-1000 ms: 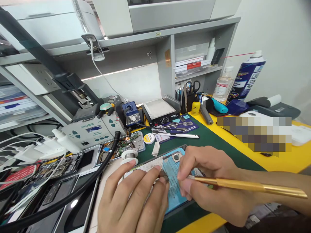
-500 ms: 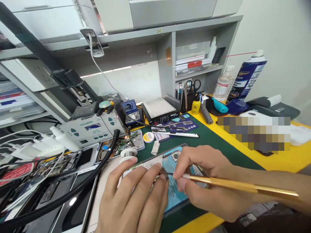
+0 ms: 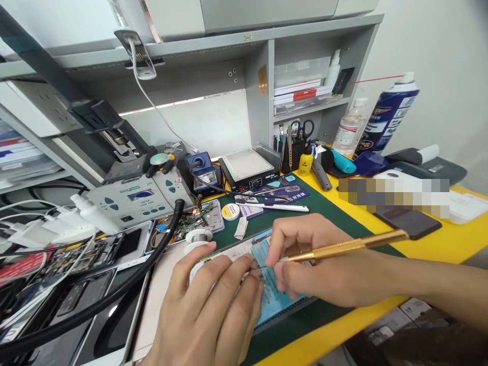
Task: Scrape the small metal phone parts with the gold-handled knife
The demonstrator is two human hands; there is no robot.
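Observation:
My right hand point(image 3: 320, 267) grips a slim, pen-like tool with a gold handle point(image 3: 343, 247), its thin dark tip pointing left. That tip reaches a small dark part point(image 3: 254, 265), perhaps a piece of circuit board, pinned under the fingertips of my left hand point(image 3: 213, 305). The fingers largely hide the part, so its exact kind cannot be made out. Beneath both hands lies a light-blue work pad point(image 3: 280, 302) with a worn, pale left side and a dark rim.
A solder spool point(image 3: 198, 239) and a tray of circuit boards point(image 3: 190, 223) lie behind my left hand. Farther back stand a soldering station point(image 3: 141, 203) and a hot plate point(image 3: 247, 168). A black hose point(image 3: 125, 305) crosses disassembled phones at left. A dark phone point(image 3: 407, 222) rests at right.
The tool's rear end has swung up and away from me as my right hand turned. My left hand keeps holding the small part. The whole view has shifted slightly.

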